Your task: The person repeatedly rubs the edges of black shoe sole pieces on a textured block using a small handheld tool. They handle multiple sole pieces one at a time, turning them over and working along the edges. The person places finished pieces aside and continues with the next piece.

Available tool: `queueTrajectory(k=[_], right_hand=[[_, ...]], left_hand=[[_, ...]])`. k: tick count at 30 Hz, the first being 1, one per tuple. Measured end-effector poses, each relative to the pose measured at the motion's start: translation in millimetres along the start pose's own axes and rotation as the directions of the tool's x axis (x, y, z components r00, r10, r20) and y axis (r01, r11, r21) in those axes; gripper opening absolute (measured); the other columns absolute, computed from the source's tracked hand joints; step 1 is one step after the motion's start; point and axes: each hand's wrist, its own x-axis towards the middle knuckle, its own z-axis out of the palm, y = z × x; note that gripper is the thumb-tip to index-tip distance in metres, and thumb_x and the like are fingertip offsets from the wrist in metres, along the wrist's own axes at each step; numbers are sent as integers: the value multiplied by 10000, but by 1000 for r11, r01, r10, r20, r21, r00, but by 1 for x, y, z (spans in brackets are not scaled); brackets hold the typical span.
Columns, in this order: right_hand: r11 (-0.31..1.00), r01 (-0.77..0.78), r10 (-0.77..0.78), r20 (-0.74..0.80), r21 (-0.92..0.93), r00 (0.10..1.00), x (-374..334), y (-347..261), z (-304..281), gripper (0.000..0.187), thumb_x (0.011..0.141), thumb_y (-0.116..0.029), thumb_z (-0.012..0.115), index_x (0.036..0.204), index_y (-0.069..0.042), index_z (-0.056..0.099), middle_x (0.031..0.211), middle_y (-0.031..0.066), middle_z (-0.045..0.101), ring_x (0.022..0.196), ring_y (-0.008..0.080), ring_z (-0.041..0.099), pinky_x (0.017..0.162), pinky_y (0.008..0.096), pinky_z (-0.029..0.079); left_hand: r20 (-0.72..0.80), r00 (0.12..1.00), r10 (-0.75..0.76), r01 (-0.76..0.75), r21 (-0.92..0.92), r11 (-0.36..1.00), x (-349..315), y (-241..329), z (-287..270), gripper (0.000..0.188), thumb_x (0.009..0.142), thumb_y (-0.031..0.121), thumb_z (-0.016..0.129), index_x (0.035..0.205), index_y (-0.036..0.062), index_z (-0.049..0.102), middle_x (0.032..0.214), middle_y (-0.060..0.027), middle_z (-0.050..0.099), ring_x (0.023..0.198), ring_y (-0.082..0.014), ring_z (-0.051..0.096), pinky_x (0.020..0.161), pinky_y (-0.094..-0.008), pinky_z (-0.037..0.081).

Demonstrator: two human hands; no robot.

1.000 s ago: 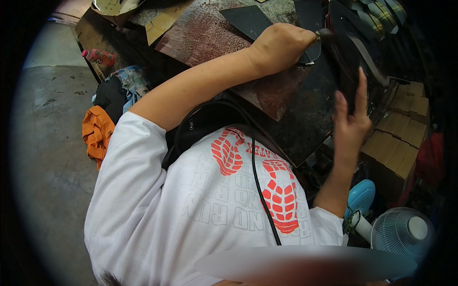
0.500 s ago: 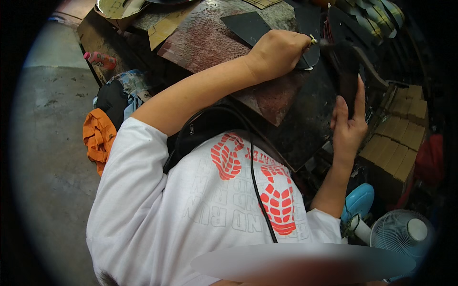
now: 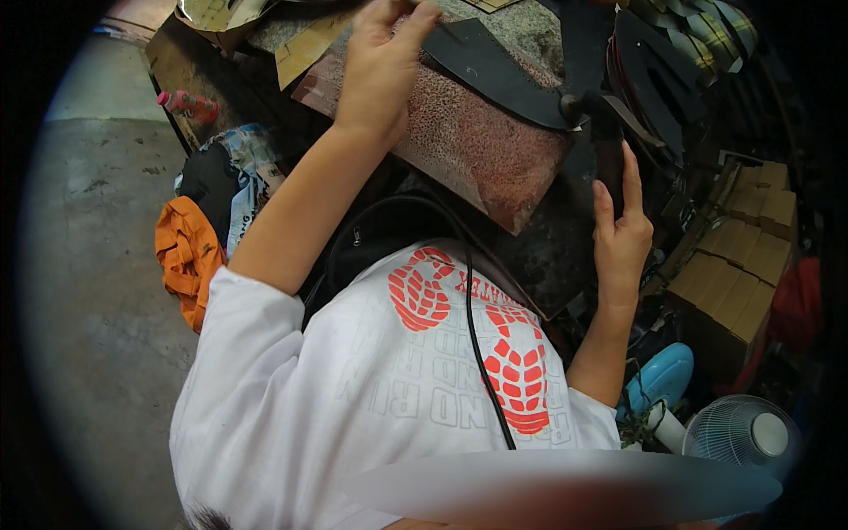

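Observation:
A flat black leather-like piece lies across a reddish speckled slab in front of me. At its far left end, my left hand grips it between thumb and fingers, though the fingertips are partly cut off by the upper edge of the view. My right hand is closed round the dark handle of a hammer, with the index finger stretched along the handle. The hammer's round face is down at the right end of the black piece and appears to touch it.
Stacked dark cut pieces stand right of the slab. Cardboard boxes, a white fan and a blue rounded object are at the right. A pink bottle and orange cloth lie left.
My left hand has moved left from the black piece's right end to its left end. The hammer has come left and down, onto the right end; my right hand moved left with it.

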Motion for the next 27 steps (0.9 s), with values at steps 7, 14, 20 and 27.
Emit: queueTrajectory(k=[7,14,20,27], right_hand=[[997,-26,26,-6,77,1000,-3,5,2,558,977,-224,635,1500,-261,444,1287,181,655,1108,351,677,875,409,552],[978,-9,11,-9,208,1000,-2,-13,-8,559,954,-184,680,1477,-268,500,1215,169,701,1097,250,698,867,366,553],[963,267,-262,-82,48,962,7,-16,4,578,949,-221,687,1487,-285,484,1167,177,713,1038,265,722,826,375,559],[956,269,-277,-61,-112,959,11,-11,13,567,972,-313,643,1504,-305,447,1108,180,723,973,350,720,779,424,560]], left_hand=[[396,872,-287,291,52,955,-24,4,8,201,951,209,686,1040,30,707,967,1,690,924,-80,606,860,-248,462],[462,872,-161,-87,470,878,47,-32,4,152,946,127,626,959,-23,640,787,-27,620,733,-115,538,664,-328,462],[499,829,-252,-218,703,676,84,-43,2,238,871,186,667,892,-51,659,848,-166,649,749,-264,611,695,-390,487],[394,863,317,-503,610,613,54,-30,8,180,879,156,729,965,0,708,1068,-212,652,964,-251,659,816,-397,529]])
